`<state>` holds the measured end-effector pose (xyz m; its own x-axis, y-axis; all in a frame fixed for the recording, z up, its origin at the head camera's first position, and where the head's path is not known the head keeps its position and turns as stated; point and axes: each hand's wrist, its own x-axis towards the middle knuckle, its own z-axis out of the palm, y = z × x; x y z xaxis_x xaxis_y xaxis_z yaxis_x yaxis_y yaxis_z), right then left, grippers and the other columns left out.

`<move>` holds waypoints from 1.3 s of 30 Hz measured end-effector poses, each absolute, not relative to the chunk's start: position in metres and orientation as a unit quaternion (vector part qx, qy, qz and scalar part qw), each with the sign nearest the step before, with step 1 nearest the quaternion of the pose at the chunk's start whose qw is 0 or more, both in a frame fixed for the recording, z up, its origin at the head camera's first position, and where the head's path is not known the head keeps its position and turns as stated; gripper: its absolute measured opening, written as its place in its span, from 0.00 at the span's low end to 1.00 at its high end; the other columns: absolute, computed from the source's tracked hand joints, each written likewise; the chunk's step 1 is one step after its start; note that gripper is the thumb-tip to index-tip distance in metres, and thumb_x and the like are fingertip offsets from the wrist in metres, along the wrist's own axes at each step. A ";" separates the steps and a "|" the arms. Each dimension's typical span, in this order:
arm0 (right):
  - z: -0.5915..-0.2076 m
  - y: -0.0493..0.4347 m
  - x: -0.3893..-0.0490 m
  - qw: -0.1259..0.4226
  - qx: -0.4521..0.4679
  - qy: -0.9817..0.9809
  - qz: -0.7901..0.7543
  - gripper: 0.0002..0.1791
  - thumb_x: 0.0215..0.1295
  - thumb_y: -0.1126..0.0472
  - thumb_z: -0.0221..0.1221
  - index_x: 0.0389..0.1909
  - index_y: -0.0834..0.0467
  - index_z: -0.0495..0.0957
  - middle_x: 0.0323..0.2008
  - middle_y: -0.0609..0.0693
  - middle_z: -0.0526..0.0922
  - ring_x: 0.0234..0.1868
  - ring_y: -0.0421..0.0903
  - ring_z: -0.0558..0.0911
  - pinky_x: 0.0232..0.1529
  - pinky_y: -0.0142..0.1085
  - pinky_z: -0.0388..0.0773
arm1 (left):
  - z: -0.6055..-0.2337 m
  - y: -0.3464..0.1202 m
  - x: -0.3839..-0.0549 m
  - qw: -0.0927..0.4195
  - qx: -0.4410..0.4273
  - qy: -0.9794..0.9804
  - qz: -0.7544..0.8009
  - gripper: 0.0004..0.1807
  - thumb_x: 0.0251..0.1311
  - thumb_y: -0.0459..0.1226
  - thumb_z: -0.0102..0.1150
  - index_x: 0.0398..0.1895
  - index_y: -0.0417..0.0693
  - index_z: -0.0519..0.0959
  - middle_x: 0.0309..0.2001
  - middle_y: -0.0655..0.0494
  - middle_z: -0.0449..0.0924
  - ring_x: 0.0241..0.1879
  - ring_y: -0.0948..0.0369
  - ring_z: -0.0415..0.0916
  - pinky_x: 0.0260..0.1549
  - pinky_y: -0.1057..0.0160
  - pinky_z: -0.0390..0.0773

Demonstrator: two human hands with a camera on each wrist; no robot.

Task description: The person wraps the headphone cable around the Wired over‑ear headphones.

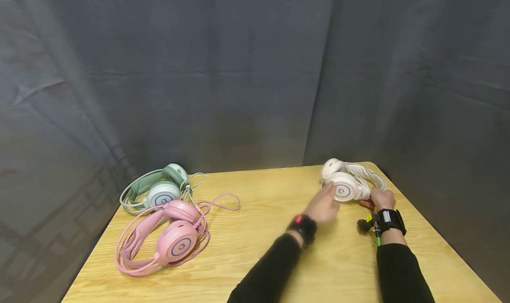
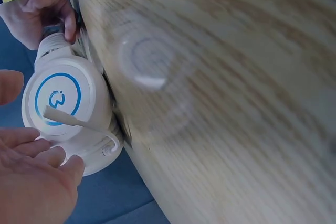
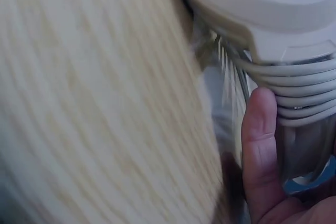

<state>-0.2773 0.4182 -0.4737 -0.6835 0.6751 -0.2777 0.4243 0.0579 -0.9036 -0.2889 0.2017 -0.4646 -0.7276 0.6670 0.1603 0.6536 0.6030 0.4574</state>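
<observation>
White headphones (image 1: 344, 181) lie near the far right corner of the table, with a blue ring logo on the ear cup. My right hand (image 1: 383, 198) grips their headband, just beside the cable (image 3: 299, 88) wound round it in several turns. In the left wrist view, a slim white stalk (image 2: 68, 116) crosses the ear cup (image 2: 89, 85). My left hand (image 2: 39, 179) is at the cup's lower edge, fingers loosely extended and thumb apart. From the head, this left hand looks blurred and overlaps the front ear cup.
Pink headphones (image 1: 175, 245) with a loose pink cable rest at the left of the wooden table (image 1: 247, 232). Pale green headphones (image 1: 164, 192) lie just behind them. Grey curtains (image 1: 223, 81) close in the back and both sides.
</observation>
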 end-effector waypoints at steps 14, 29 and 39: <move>-0.467 0.424 -0.271 0.111 -0.358 -0.869 0.324 0.39 0.69 0.45 0.46 0.48 0.85 0.70 0.52 0.81 0.70 0.54 0.75 0.71 0.53 0.60 0.71 | -0.463 0.194 -0.282 0.050 0.353 0.891 0.281 0.35 0.69 0.43 0.50 0.77 0.50 0.53 0.78 0.58 0.46 0.77 0.64 0.45 0.73 0.64 0.51; -0.456 0.422 -0.272 0.118 -0.287 -0.905 0.290 0.41 0.74 0.41 0.32 0.66 0.75 0.61 0.62 0.79 0.63 0.61 0.77 0.63 0.56 0.66 0.66 | -0.459 0.177 -0.295 -0.074 0.382 0.902 0.187 0.31 0.65 0.47 0.56 0.70 0.48 0.66 0.70 0.55 0.67 0.73 0.56 0.60 0.71 0.62 0.57; -0.435 0.381 -0.267 0.221 -0.123 -0.918 0.305 0.31 0.73 0.54 0.47 0.63 0.77 0.64 0.66 0.82 0.55 0.69 0.78 0.54 0.68 0.66 0.52 | -0.452 0.105 -0.274 -0.056 0.365 0.908 0.199 0.28 0.69 0.47 0.51 0.70 0.50 0.65 0.70 0.50 0.67 0.73 0.54 0.59 0.71 0.55 0.60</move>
